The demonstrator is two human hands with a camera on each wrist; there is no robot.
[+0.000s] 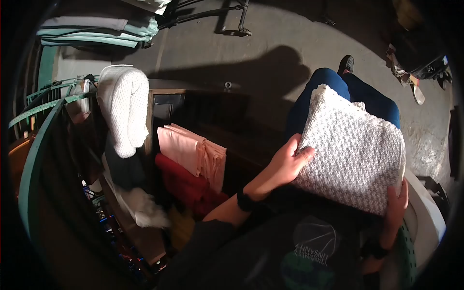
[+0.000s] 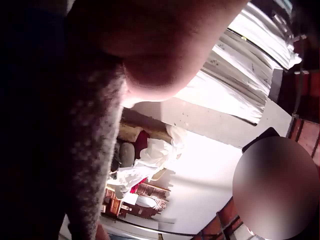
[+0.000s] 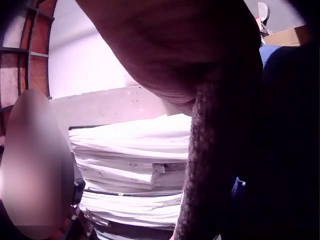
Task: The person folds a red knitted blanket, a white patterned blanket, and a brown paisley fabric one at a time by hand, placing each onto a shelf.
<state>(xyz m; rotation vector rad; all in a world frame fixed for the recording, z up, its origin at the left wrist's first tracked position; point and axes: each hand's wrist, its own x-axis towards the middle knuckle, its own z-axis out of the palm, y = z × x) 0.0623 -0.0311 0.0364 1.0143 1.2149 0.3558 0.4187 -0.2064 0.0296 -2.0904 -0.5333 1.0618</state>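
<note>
A folded grey-and-white patterned knit cloth point(image 1: 355, 150) lies over the person's lap in the head view. At its left edge the left hand point(image 1: 289, 162) grips it, thumb on top and the other fingers under or behind. The right hand point(image 1: 397, 203) holds the near right corner, its fingers at the edge. In the left wrist view the cloth point(image 2: 95, 150) hangs edge-on below the left hand point(image 2: 155, 45). The right wrist view shows the cloth's edge point(image 3: 200, 160) beneath the right hand point(image 3: 165, 50), which is mostly in shadow.
To the left, a thick white knit bundle point(image 1: 124, 108) hangs by a green metal rail point(image 1: 36, 154). Folded pink cloths point(image 1: 186, 150) and a red cloth point(image 1: 186, 183) lie by a dark wooden frame. More folded fabrics point(image 1: 96, 31) are at the upper left.
</note>
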